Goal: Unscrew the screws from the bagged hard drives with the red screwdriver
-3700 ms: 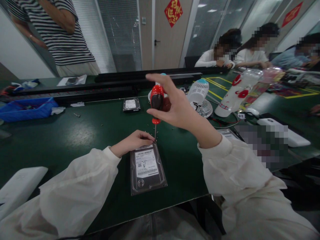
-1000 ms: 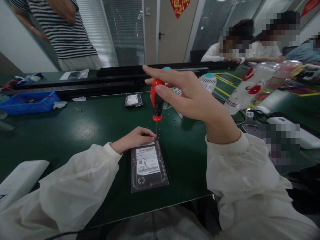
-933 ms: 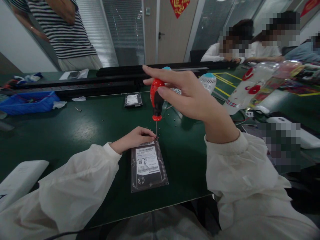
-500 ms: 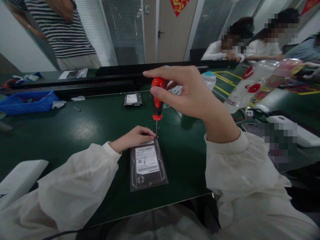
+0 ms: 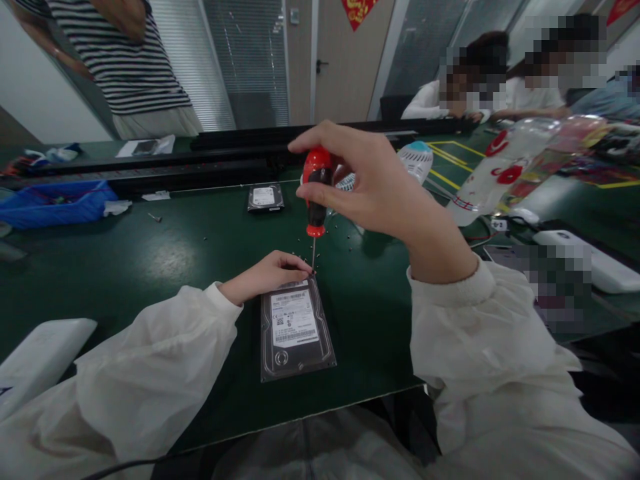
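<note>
The hard drive [image 5: 299,333] lies flat on the green table [image 5: 375,340], and we take it as the landmark for everything else here. Our right hand [image 5: 367,177] is above its far right corner, thumb and fingers curled around the handle of the screwdriver [image 5: 316,213]. The tool stands nearly upright, its tip down at that corner; whether it sits in a screw head is too small for us to see. Our left hand [image 5: 270,275] rests over the drive's far edge, thumb and forefinger close together beside the tip — we cannot tell if they pinch anything.

Just past that edge lie small loose screws [image 5: 350,249]. Well beyond the drive is a second hard drive [image 5: 264,198], and far off to its left a blue tray [image 5: 60,208].

We judge the drive stiff and fairly dense for its size, with smooth faces that could slide on the table under twisting. The inside is probably fragile, so knocks are best avoided. We would take hold of its two long sides — firmly, without pressing hard on the middle of the cover.
</note>
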Tool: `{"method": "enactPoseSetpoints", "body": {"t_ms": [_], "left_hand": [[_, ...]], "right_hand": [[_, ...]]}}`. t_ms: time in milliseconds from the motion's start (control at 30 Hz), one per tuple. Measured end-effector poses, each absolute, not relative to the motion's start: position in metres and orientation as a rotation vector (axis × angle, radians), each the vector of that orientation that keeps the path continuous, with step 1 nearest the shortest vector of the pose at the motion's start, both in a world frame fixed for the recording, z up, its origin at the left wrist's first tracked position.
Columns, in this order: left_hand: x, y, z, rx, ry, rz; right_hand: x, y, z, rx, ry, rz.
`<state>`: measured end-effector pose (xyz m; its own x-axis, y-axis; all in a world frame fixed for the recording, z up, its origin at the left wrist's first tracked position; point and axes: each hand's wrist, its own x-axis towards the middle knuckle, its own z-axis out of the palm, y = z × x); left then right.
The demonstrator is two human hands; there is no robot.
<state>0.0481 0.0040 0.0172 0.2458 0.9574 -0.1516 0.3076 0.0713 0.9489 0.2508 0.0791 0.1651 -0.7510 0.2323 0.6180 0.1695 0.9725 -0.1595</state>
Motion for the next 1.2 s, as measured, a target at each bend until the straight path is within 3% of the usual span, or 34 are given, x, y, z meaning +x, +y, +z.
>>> {"method": "enactPoseSetpoints", "body": {"t_ms": [1200], "left_hand": [[0.0485,0.0041,0.0159,1.462,1.272,0.776]], "right_hand": [[0.2526,0.0696,0.1671,-0.225,-2.461,0.174]]}}
